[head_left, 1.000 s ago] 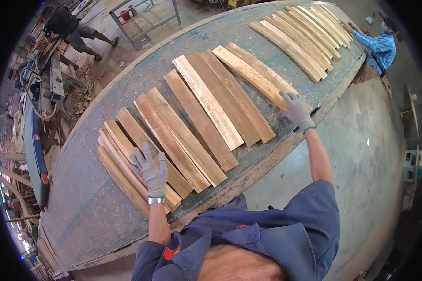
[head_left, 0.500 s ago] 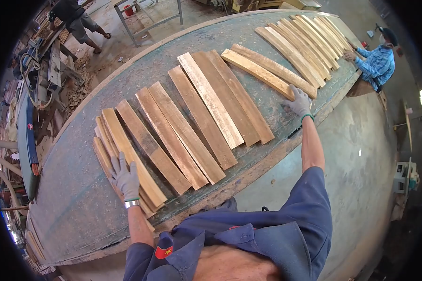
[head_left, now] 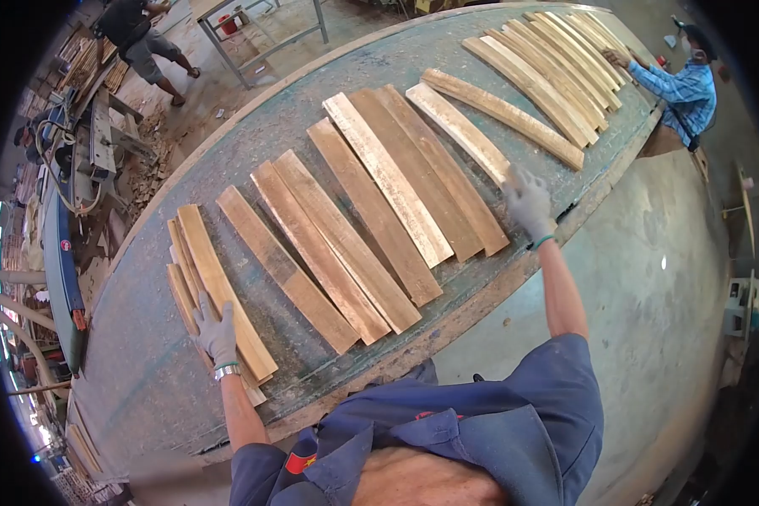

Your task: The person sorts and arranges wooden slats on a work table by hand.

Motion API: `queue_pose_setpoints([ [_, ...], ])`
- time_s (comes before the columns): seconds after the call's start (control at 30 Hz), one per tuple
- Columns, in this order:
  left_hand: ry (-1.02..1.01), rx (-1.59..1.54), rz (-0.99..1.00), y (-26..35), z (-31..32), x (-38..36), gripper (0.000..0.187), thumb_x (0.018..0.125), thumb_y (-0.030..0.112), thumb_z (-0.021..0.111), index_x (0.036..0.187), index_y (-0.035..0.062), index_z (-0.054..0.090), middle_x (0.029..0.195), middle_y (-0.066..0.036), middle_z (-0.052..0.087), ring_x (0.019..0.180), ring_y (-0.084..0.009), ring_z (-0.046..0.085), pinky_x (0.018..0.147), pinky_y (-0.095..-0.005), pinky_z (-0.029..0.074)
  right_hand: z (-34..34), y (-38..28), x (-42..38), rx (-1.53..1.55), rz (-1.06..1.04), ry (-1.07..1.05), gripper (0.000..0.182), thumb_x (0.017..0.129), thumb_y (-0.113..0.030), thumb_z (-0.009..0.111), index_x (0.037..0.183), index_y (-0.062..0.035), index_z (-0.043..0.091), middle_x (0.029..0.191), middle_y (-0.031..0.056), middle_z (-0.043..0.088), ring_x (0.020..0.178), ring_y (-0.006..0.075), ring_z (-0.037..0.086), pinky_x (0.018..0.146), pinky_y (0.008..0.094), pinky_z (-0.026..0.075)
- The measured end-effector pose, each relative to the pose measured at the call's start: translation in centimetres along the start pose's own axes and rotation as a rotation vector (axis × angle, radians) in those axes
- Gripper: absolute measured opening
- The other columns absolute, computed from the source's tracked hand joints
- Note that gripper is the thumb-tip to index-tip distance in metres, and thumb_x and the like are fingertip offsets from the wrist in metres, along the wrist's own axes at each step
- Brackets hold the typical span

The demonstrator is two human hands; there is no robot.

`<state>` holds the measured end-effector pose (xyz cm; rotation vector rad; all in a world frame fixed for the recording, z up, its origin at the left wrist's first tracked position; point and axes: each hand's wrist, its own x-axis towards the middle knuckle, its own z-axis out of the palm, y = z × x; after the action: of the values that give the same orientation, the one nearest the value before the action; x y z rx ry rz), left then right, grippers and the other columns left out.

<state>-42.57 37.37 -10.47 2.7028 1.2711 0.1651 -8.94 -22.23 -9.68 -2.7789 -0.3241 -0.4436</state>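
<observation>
My left hand (head_left: 217, 331), in a grey glove, lies with fingers spread on a small group of wooden strips (head_left: 219, 282) at the left of the row. At the right, my gloved right hand (head_left: 529, 204) grips the near end of a pale wooden slat (head_left: 460, 131); motion smears its fingertips. Just beyond that slat lies another, slanting slat (head_left: 506, 118). Between my hands several brown boards (head_left: 346, 244) rest side by side, along with a paler board (head_left: 388, 181).
All the wood lies on a long, dusty greenish table (head_left: 152, 363) with a worn near edge. More slats (head_left: 548, 76) are lined up at the far right, where a co-worker in a blue checked shirt (head_left: 679, 93) reaches over them. Another person (head_left: 148, 51) stands beyond the table.
The slat in my right hand has shifted away from the slanting one and now shows a paler, wider face. The strips under my left hand have slid left, away from the brown boards.
</observation>
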Motion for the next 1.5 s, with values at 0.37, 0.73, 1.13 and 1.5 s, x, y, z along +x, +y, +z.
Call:
queue_pose_setpoints([
  [0.37,-0.08,-0.115,0.018,9.0,-2.0,-0.8,0.091,0.069,0.042,0.073,0.151,0.0264,0.037,0.142,-0.028,0.039,0.121,-0.0482,0.051,0.103,-0.0477,0.044,3.1,-20.9,-4.1,0.107,-0.385,0.011,0.072,0.086,-0.051,0.065,0.142,-0.0104,0.048,0.149,0.0196,0.042,0.138,0.0413,0.037,0.104,0.0592,0.032],
  [0.73,0.006,-0.686,0.063,0.1,-0.7,1.7,0.071,0.079,0.027,0.069,0.145,0.0092,0.048,0.14,-0.021,0.055,0.129,-0.0317,0.053,0.109,-0.0357,0.04,6.2,-37.2,-13.8,0.345,-0.588,-0.222,0.045,0.078,-0.022,0.066,0.123,-0.0191,0.064,0.149,0.0188,0.043,0.139,0.0399,0.035,0.11,0.0615,0.023],
  [1.13,-0.198,-1.209,0.061,3.2,-0.6,-6.0,0.078,0.082,0.016,0.068,0.152,0.0045,0.035,0.149,-0.018,0.045,0.132,-0.0245,0.05,0.108,-0.0319,0.039,5.1,-39.4,-11.8,0.855,-0.281,-0.36,0.054,0.085,-0.032,0.068,0.128,0.0002,0.057,0.136,0.0241,0.053,0.126,0.0419,0.049,0.106,0.0522,0.036],
  [1.5,0.162,-0.358,0.133,3.1,1.9,-6.9,0.059,0.094,0.043,0.055,0.146,0.0171,0.046,0.147,-0.024,0.041,0.132,-0.046,0.039,0.11,-0.055,0.031,3.1,-38.5,-14.0,1.407,0.171,-0.799,0.068,0.07,-0.009,0.08,0.133,0.0041,0.056,0.133,0.0186,0.06,0.117,0.0272,0.061,0.097,0.0382,0.05],
])
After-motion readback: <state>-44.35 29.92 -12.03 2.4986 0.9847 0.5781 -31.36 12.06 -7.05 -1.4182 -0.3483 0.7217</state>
